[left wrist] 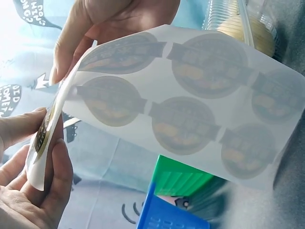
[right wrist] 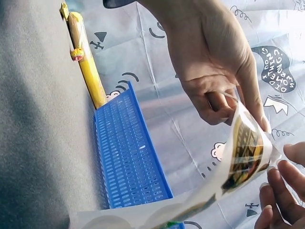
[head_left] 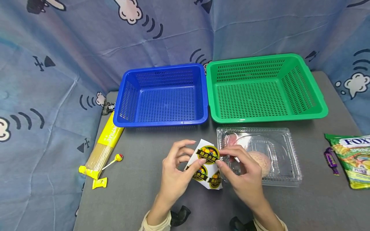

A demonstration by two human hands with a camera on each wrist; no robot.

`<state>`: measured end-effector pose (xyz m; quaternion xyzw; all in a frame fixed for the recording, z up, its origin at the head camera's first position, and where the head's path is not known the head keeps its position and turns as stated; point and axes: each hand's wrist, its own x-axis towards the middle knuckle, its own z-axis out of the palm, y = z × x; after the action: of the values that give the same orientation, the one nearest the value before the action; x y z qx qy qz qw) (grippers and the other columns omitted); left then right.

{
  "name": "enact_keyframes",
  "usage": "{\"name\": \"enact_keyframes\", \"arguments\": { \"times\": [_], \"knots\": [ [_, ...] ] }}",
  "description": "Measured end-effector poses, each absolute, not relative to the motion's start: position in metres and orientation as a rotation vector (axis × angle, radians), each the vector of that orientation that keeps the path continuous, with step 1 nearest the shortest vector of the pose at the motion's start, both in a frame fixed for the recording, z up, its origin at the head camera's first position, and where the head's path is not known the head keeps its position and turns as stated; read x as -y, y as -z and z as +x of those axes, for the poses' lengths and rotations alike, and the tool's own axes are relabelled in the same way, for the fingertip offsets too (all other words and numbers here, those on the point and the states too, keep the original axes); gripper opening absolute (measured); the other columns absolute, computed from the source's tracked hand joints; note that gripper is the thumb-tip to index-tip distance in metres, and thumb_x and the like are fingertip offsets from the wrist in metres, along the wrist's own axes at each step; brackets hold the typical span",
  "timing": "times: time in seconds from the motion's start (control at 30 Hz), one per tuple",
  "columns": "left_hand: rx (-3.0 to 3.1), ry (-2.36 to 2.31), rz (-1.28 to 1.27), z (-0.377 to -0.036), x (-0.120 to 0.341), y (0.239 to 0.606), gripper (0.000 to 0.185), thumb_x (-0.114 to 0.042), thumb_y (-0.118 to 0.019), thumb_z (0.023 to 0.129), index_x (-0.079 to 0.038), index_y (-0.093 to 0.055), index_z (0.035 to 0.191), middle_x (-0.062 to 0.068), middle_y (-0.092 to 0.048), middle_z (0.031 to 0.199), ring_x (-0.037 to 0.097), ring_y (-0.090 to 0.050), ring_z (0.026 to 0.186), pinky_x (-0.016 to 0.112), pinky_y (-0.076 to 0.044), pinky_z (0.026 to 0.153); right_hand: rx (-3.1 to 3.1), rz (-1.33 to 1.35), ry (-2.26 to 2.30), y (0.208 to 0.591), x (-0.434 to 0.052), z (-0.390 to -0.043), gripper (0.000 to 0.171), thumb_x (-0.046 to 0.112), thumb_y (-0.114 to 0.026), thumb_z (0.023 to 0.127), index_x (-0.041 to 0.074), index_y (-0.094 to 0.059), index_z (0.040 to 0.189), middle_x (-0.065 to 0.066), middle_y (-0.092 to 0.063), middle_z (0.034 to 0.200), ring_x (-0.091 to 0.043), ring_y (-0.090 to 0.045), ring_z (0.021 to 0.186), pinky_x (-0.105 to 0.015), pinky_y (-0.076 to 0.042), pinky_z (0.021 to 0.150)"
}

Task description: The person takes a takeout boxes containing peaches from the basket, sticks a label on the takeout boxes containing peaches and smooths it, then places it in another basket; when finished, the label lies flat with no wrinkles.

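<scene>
Both hands hold a white sheet of round fruit stickers (head_left: 207, 170), raised over the front of the table. My left hand (head_left: 174, 178) grips its left side, the thumb lying on the printed face. At the right edge my right hand (head_left: 247, 175) pinches the sheet beside the top sticker with thumb and index finger. The sheet bends near the fingers; its pale back (left wrist: 190, 112) faces the left wrist view. Just behind the right hand lies a clear plastic clamshell box (head_left: 281, 154), with a round pinkish-beige item (head_left: 261, 163) showing through it, partly hidden by the hand.
A blue basket (head_left: 160, 123) and a green basket (head_left: 268, 119) stand side by side at the back. Left are a yellow noodle pack (head_left: 105, 141), a lollipop (head_left: 118, 157) and a yellow-wrapped sweet (head_left: 100, 183). Right are a purple-wrapped sweet (head_left: 331, 160) and a green FOX'S bag (head_left: 354, 160).
</scene>
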<state>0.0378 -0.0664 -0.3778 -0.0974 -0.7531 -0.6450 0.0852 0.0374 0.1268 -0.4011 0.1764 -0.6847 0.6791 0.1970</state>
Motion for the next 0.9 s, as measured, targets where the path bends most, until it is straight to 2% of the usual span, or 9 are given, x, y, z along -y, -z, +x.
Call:
{"name": "enact_keyframes", "arguments": {
  "times": [0.37, 0.53, 0.6, 0.77, 0.9],
  "knots": [
    [2.196, 1.782, -0.568, 0.0356, 0.0685, 0.3827, 0.056, 0.001, -0.084, 0.088, -0.007, -0.063, 0.140, 0.008, -0.076, 0.082, 0.010, -0.074, 0.067, 0.025, -0.061, 0.073, 1.723, 0.547, -1.975, 0.4020, -0.1234, 0.0357, 0.016, -0.018, -0.080, 0.082, -0.018, -0.071, 0.095, -0.005, -0.076, 0.099, -0.014, -0.066, 0.093, -0.019, -0.052, 0.084],
    [2.174, 1.703, -0.707, 0.0338, 0.0702, 0.3819, 0.050, 0.002, -0.081, 0.090, -0.005, -0.068, 0.137, 0.012, -0.081, 0.104, 0.013, -0.077, 0.076, 0.023, -0.062, 0.073, 1.688, 0.595, -1.975, 0.4018, -0.1222, 0.0347, 0.012, -0.018, -0.078, 0.083, -0.016, -0.071, 0.092, -0.008, -0.077, 0.099, -0.016, -0.069, 0.095, -0.020, -0.055, 0.087],
    [2.178, 1.687, -0.725, 0.0334, 0.0709, 0.3816, 0.048, 0.002, -0.081, 0.090, -0.005, -0.069, 0.136, 0.011, -0.081, 0.103, 0.012, -0.077, 0.077, 0.023, -0.062, 0.074, 1.684, 0.617, -1.974, 0.4018, -0.1221, 0.0344, 0.011, -0.016, -0.078, 0.085, -0.016, -0.071, 0.092, -0.009, -0.077, 0.099, -0.017, -0.070, 0.097, -0.021, -0.056, 0.090],
    [2.184, 1.678, -0.744, 0.0328, 0.0738, 0.3831, 0.050, 0.003, -0.082, 0.088, -0.004, -0.068, 0.136, 0.005, -0.079, 0.080, 0.011, -0.076, 0.072, 0.023, -0.062, 0.075, 1.674, 0.672, -1.974, 0.4022, -0.1226, 0.0341, 0.010, -0.013, -0.078, 0.086, -0.014, -0.072, 0.093, -0.012, -0.078, 0.101, -0.018, -0.072, 0.099, -0.025, -0.057, 0.096],
    [2.172, 1.709, -0.755, 0.0332, 0.0754, 0.3844, 0.047, 0.001, -0.080, 0.090, -0.003, -0.068, 0.136, 0.007, -0.079, 0.081, 0.012, -0.077, 0.071, 0.024, -0.063, 0.075, 1.664, 0.724, -1.979, 0.4023, -0.1222, 0.0344, 0.009, -0.014, -0.077, 0.087, -0.015, -0.070, 0.093, -0.014, -0.078, 0.103, -0.018, -0.073, 0.100, -0.025, -0.056, 0.097]
  ]
}}
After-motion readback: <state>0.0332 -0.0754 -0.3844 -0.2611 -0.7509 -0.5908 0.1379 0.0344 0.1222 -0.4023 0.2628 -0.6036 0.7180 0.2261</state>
